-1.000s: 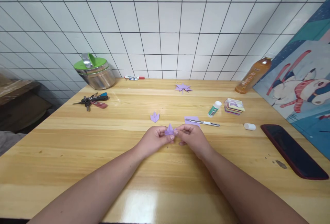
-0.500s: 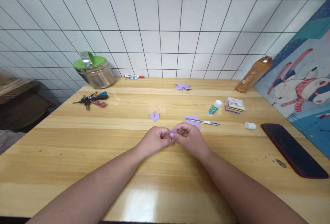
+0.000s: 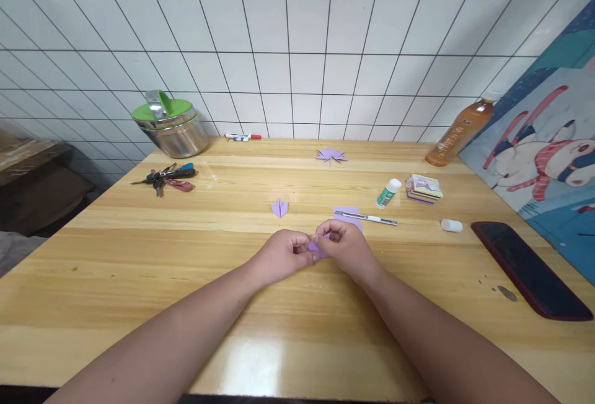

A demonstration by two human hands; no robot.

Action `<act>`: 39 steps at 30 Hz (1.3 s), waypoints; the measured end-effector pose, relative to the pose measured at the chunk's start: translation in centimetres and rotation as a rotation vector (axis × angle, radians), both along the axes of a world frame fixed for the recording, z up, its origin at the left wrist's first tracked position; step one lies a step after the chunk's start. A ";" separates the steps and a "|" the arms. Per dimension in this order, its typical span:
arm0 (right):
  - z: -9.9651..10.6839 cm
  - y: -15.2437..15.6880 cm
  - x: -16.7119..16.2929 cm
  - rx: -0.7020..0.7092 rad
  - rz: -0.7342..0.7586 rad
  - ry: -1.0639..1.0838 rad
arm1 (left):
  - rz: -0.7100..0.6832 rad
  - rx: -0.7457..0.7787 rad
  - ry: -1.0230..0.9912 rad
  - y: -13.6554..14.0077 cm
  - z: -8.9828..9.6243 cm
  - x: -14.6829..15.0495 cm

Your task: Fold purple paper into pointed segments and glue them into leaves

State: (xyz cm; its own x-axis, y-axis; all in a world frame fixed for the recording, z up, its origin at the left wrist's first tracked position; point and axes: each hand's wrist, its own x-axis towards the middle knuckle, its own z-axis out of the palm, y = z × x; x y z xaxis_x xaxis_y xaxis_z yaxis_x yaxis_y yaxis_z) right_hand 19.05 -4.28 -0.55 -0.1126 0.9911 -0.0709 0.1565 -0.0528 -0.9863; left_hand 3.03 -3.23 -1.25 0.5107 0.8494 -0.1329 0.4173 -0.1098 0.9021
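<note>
A small folded piece of purple paper (image 3: 318, 248) is pinched between both hands, partly covered by the fingers. My left hand (image 3: 286, 255) grips its left side, and my right hand (image 3: 346, 248) holds the right side with thumb and fingers. Just beyond them lies a folded purple paper piece (image 3: 279, 207) with pointed tips. A flat purple sheet (image 3: 346, 213) rests behind my right hand, and a slim utility knife (image 3: 367, 217) lies across it. Farther back sits a purple paper maple leaf (image 3: 331, 155).
A glue stick (image 3: 388, 194), its white cap (image 3: 451, 225), a stack of coloured paper (image 3: 423, 188) and a phone (image 3: 530, 271) are on the right, with a bottle (image 3: 460, 131) behind. Keys (image 3: 167, 176), a steel pot (image 3: 171, 128) and markers (image 3: 242, 137) are at the back left.
The held paper has shifted slightly right and shows more of its surface between the hands. My right hand's fingers have moved a little on it. Other things stay put.
</note>
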 end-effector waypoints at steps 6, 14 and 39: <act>0.1 0.3 0.3 -0.122 -0.033 0.219 | 0.001 -0.002 -0.071 0.0 0.5 0.0; 0.8 0.1 0.7 -0.208 -0.065 0.266 | 0.104 0.083 -0.121 0.2 0.7 0.1; 0.0 0.0 0.8 0.172 0.076 -0.249 | 0.214 0.107 -0.239 0.5 1.1 -0.5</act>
State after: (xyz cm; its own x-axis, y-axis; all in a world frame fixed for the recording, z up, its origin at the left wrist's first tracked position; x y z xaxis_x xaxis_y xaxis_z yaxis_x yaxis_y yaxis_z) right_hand 19.82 -4.27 -0.60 -0.1867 0.9804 0.0627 0.3919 0.1329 -0.9104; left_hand 2.57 -2.70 -0.14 0.3257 0.9433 0.0645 0.2195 -0.1418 0.9652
